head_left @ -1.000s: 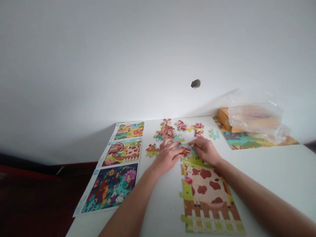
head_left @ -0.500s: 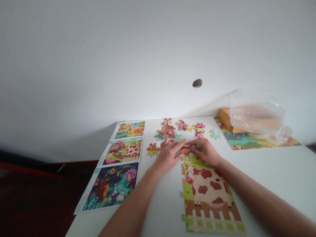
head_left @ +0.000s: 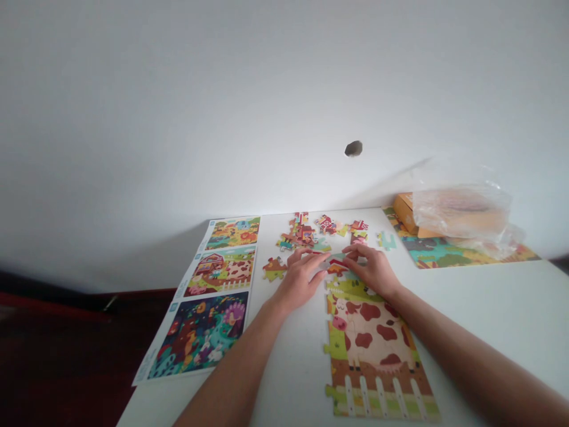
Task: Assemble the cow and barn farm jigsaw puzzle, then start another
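My right hand pinches a red-roofed puzzle piece just above the joined cow section. My left hand is at its left, thumb and forefinger apart, fingertips close to that piece; a bit of red shows under its fingers. Whether the left fingertips touch a piece is unclear. The joined cow puzzle lies below both hands, with a white fence along its bottom and tabs on its left edge. A loose brown-and-green piece rests left of my left hand.
Behind the hands lie several loose pieces, including a barn piece and a pale teal one. Three picture sheets line the table's left side. At right, an orange box and a clear plastic bag sit on another puzzle picture.
The red-roofed piece shows more clearly between my hands. My left thumb and forefinger have spread slightly, and both hands have shifted a little. The cow section stays joined.
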Demonstrator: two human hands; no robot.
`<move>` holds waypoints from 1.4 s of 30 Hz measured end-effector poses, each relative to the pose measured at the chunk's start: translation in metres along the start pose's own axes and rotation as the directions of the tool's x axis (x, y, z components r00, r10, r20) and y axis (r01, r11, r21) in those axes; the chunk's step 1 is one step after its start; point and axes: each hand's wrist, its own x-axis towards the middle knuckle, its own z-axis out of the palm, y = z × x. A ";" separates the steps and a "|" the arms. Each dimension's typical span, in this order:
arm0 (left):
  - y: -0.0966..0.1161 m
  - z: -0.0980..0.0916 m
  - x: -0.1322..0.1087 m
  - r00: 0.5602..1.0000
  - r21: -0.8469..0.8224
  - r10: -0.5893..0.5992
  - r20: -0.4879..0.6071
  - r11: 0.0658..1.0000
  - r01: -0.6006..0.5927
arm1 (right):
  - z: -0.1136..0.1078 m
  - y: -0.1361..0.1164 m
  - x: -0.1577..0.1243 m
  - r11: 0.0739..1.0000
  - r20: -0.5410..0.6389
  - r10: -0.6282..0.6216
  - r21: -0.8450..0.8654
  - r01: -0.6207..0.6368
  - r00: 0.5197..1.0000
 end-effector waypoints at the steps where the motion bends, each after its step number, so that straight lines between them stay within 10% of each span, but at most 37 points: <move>1: 0.001 0.001 0.001 1.000 -0.025 -0.013 -0.022 1.000 0.012 | 0.000 -0.001 -0.001 1.000 0.003 0.015 0.015 -0.015 1.000; 10: 0.004 -0.013 0.007 0.984 -0.098 -0.121 -0.130 0.989 0.109 | 0.001 -0.004 -0.004 0.982 0.149 -0.179 -0.041 0.187 0.972; 24: 0.004 -0.023 -0.003 0.983 0.106 0.018 0.181 0.994 -0.037 | 0.000 0.005 -0.005 0.934 0.203 -0.297 -0.144 0.328 0.933; 42: 0.000 -0.024 -0.003 0.972 0.114 0.031 0.233 0.992 -0.059 | 0.000 0.002 -0.006 0.906 0.305 -0.345 -0.139 0.400 0.888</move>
